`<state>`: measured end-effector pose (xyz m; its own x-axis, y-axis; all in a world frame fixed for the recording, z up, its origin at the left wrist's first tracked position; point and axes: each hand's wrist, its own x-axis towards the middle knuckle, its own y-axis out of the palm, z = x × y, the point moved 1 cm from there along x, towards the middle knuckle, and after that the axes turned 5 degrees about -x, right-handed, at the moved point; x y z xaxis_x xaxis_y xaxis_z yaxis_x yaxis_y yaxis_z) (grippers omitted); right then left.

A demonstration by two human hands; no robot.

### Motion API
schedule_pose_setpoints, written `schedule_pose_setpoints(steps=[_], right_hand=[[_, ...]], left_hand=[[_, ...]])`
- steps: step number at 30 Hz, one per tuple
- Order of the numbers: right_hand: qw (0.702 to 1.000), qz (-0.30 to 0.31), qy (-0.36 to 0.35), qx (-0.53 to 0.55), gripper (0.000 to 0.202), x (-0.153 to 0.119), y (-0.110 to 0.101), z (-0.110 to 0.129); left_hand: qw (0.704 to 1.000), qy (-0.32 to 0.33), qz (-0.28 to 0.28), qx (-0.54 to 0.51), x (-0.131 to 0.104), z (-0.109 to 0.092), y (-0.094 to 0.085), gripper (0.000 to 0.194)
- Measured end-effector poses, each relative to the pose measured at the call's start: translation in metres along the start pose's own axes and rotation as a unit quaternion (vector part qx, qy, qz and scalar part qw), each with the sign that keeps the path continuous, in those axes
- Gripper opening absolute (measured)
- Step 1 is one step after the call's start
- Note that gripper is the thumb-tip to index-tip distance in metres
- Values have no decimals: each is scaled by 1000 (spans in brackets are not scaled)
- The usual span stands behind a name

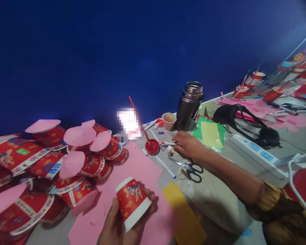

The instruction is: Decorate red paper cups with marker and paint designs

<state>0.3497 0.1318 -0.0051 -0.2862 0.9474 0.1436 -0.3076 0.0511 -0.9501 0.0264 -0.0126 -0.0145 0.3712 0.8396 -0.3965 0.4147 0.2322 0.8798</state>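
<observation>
Grey bench [48, 232], cluttered. Pile of red paper cups [46, 165] at left — lying tipped on one another, several with pink discs on their ends. Big pink sheet [140, 167] beside the pile. White power strip [260, 152] over to the right. Dark flask [188, 107] stands upright at the back, mouth open, inside not visible. Clear packet [220, 134] just in front of it holds green and yellow sheets. Far right, a red cup [241, 92] has thin sticks poking out, exact kind unclear.

Left hand [113, 224] grasps the red-and-white paper cup [132, 201] above the pink sheet: tilted, narrower end up, interior hidden. Right hand [186, 144] reaches over the bench, fingertips by a white pen — cannot tell whether it grasps it.

Scissors [188, 166] lie near the right hand. Small patterned cup [169, 125] sits upright beside the flask, brownish inside, contents unclear. Shallow red dish [152, 153] holds something red and wet-looking, with a red stick [143, 128] leaning in it. Little white bottle [169, 151], upright, just beside the right hand; contents not visible.
</observation>
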Motion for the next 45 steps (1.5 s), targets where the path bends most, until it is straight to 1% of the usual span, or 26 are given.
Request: schedule_pose_setpoints(steps=[4,7,8,9,10,11,12,14,16,18,20,22,23,25,26,27,29,31,32,34,36,37,39,41,42,45], right_hand=[[1000,9,-18,-13,28,6,3,-2],[999,-25,-20,-22,25,-5,-4,1],[998,-46,-33,-29,20,-12,-8,6],[997,-52,-52,-36,20,-20,-11,12],[996,-41,-66,-40,24,-27,-12,21],[996,-18,-76,-46,29,-34,-13,30],[994,29,-93,-52,30,-40,-12,41],[986,107,-95,-80,30,-48,-6,61],[978,159,-77,-110,35,-51,1,76],[973,184,-50,-132,37,-50,7,83],[972,188,-26,-140,41,-49,12,82],[977,174,-23,-120,47,-51,14,76],[982,159,-33,-92,50,-53,13,73],[991,108,-75,4,50,-58,6,68],[990,80,-99,68,48,-60,1,67],[982,58,-123,134,46,-63,-5,68],[956,48,-162,242,42,-66,-18,75],[937,61,-182,293,43,-67,-28,85],[931,56,-191,307,43,-67,-32,92],[918,7,-212,334,34,-67,-35,104],[899,-62,-231,368,19,-69,-33,115],[889,-85,-237,382,17,-70,-30,120],[869,-124,-254,406,22,-74,-24,127],[858,-145,-255,421,27,-79,-18,130],[859,-150,-242,426,26,-81,-14,130],[885,-147,-142,418,14,-89,-5,124]], left_hand=[[1000,7,17,16,1,-2,-5,45],[1000,19,3,5,2,-2,-9,47],[1000,20,-7,1,3,-2,-9,47],[1000,19,-18,-2,3,-2,-9,47],[999,16,-30,-3,4,-2,-9,47],[999,13,-41,-3,5,-2,-8,47],[999,13,-51,-4,5,-2,-7,47],[997,23,-67,-5,5,-1,-3,46],[996,37,-82,-5,5,-1,0,48],[995,35,-89,2,4,0,3,50],[995,42,-87,13,4,1,5,50],[995,53,-86,18,5,1,6,48],[994,57,-86,18,5,1,6,47],[994,60,-85,18,5,0,6,47],[995,59,-81,19,5,0,6,47],[995,57,-76,21,5,0,6,47],[996,57,-68,28,5,1,5,45],[995,53,-65,44,4,1,3,43],[995,50,-66,54,4,2,3,43],[994,47,-68,71,3,3,2,46],[993,49,-73,78,3,4,2,51],[993,50,-77,78,4,4,2,52],[992,56,-83,74,6,6,2,52],[990,75,-94,68,9,8,1,48],[989,87,-98,69,11,9,1,45],[985,108,-93,94,15,12,-1,43]])
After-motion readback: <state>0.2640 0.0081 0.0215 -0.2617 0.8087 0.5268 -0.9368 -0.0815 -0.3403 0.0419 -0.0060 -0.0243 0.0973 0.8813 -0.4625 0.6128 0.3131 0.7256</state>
